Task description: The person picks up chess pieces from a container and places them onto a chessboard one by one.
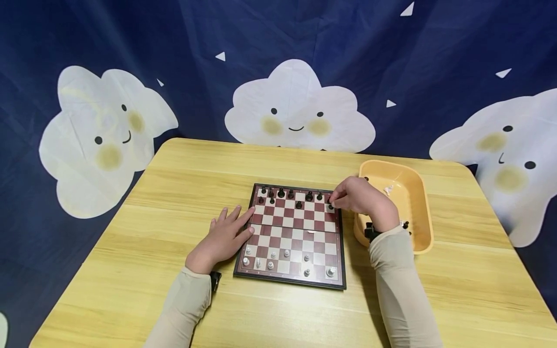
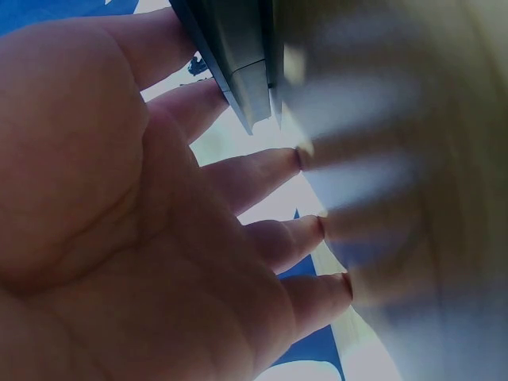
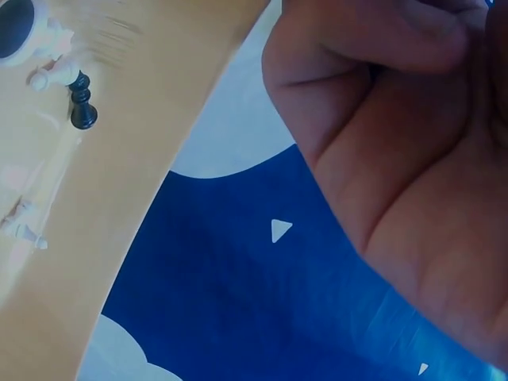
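Observation:
A checkered chessboard [image 1: 287,232] lies on the wooden table. Black chess pieces [image 1: 281,193] stand along its far side, white ones [image 1: 271,265] along the near side. My left hand [image 1: 221,239] rests at the board's left edge, fingers spread and fairly straight, thumb and forefinger touching the frame. In the left wrist view, the dark edge of the board [image 2: 244,67] shows by those fingers. At the far right corner, my right hand [image 1: 363,197] pinches a black chess piece [image 1: 330,207] between thumb and fingers; they partly cover it, and its kind is unclear. The right wrist view hides the fingertips.
A yellow plastic bin [image 1: 424,208] stands right of the board, under the right forearm. Inside are white pieces [image 1: 388,190] and a few black ones [image 1: 406,225]. Behind the table hangs a dark blue curtain [image 1: 196,106] with smiling clouds.

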`<state>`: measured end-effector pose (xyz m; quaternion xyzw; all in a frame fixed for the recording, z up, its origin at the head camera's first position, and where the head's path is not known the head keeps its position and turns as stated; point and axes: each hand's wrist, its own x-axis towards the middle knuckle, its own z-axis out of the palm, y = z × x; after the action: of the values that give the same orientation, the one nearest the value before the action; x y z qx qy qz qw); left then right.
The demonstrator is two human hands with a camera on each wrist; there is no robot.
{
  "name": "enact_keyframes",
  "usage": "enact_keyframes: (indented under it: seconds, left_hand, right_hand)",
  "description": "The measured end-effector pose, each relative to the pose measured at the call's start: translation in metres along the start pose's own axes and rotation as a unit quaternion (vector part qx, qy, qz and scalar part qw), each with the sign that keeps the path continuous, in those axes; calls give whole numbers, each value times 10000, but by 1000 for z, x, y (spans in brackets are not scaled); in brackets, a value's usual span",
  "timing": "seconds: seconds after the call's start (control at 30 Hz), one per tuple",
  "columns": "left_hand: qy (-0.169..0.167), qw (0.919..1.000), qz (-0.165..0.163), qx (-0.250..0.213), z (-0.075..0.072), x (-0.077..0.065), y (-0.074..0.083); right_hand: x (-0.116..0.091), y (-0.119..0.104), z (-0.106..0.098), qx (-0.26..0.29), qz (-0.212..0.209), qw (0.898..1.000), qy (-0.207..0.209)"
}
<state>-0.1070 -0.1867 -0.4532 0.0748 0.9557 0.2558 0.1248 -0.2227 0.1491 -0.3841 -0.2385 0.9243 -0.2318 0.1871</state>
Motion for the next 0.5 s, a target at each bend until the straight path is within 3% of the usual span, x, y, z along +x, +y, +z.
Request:
enact_keyframes:
  seconds: [0.5]
  left_hand:
    - [-20,10000,-12,-11,1,1,-1]
  right_hand:
    - [1,0,3,-100,-29,9999,60]
